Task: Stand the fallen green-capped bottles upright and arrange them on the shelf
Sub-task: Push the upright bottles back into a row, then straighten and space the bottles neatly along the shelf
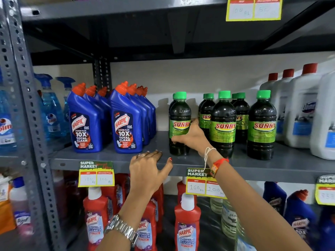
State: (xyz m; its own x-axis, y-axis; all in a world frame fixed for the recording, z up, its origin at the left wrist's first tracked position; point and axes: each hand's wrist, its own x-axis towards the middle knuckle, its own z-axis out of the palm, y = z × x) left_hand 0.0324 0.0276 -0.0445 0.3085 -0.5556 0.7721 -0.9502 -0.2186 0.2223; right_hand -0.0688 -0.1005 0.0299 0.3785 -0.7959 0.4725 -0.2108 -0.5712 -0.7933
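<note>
The green-capped bottles [224, 122] all stand upright on the shelf [112, 160] — we see none fallen, so only tidying seems left. Our right hand [190, 136] wraps the leftmost bottle [178, 122]; our left hand [148, 169] rests flat, fingers loose, on the shelf edge. Blue Harpic bottles [126, 122] crowd beyond our left fingertips — white jugs [301, 109] past the row.

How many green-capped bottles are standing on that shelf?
7 visible: three front bottles, the leftmost held by the right hand, and four partly hidden behind. More may be hidden.
</note>
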